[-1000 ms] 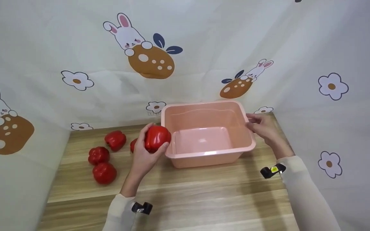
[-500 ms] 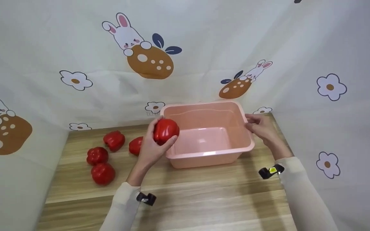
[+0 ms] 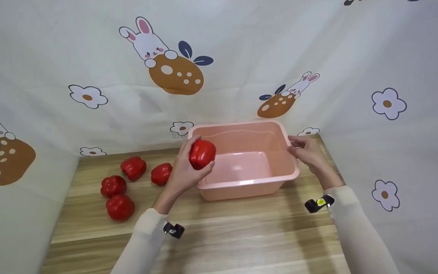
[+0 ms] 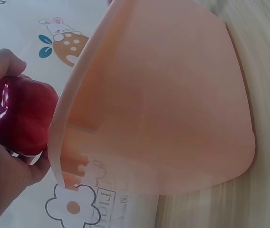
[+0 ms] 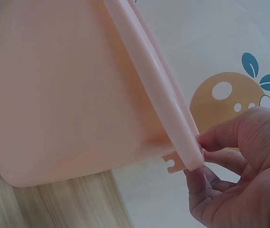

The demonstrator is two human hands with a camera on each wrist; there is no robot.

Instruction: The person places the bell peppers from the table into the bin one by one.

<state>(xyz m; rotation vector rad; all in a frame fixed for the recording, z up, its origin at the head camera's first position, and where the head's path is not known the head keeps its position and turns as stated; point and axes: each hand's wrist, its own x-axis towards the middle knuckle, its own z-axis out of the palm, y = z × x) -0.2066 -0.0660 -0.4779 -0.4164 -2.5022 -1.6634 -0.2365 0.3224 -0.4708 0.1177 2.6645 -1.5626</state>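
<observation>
My left hand (image 3: 187,167) grips a glossy red bell pepper (image 3: 203,154) above the left rim of a pink plastic basin (image 3: 242,183). In the left wrist view the fingers curl round the bell pepper (image 4: 28,116), beside the basin's rim (image 4: 71,90). My right hand (image 3: 308,152) pinches the basin's right rim; in the right wrist view thumb and fingers hold the rim's corner (image 5: 192,159). The basin's inside holds nothing that shows. More red bell peppers lie to the left: one (image 3: 161,174) near my left hand, others (image 3: 133,168) farther left.
Two bell peppers (image 3: 120,207) sit close together on the wooden tabletop (image 3: 242,232). A white curtain (image 3: 219,45) printed with rabbits and flowers stands behind the basin and along both sides. Black wrist cameras (image 3: 174,230) sit on both sleeves.
My left hand has carried the bell pepper right and slightly up, from beside the basin to over its left rim. The pepper behind that hand now shows more. The right hand keeps its hold.
</observation>
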